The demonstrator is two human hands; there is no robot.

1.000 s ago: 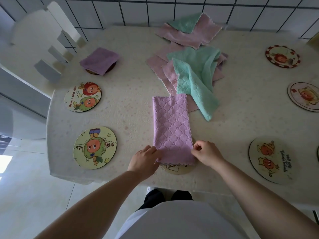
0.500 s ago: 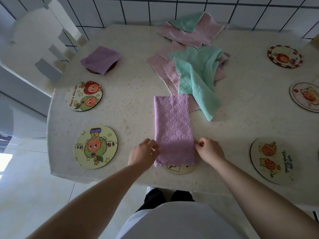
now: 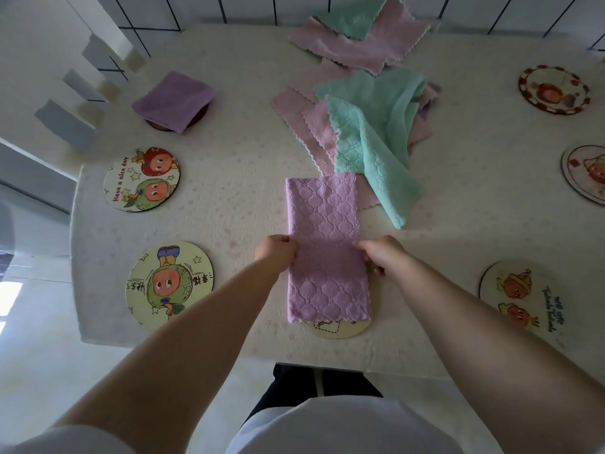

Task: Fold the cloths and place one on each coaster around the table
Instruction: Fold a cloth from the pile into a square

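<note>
I am midway through folding a purple cloth (image 3: 324, 250), a long strip lying lengthwise at the centre of the frame, its near end covering a coaster (image 3: 340, 327) at the table edge. My left hand (image 3: 276, 252) pinches the strip's left edge at its middle; my right hand (image 3: 381, 255) pinches the right edge opposite. I judge the next move is to fold one end of the strip over the other into a square that sits on that coaster. At left lie two bare cartoon coasters (image 3: 142, 178) (image 3: 170, 285); upper left, a folded purple cloth (image 3: 173, 99) already covers one. At upper centre sits a loose pile of pink and green cloths (image 3: 370, 119). More bare coasters (image 3: 523, 296) line the right. The table (image 3: 242, 132) wears a pale speckled cover; white tiled wall behind, a white chair (image 3: 68, 103) upper left.
</note>
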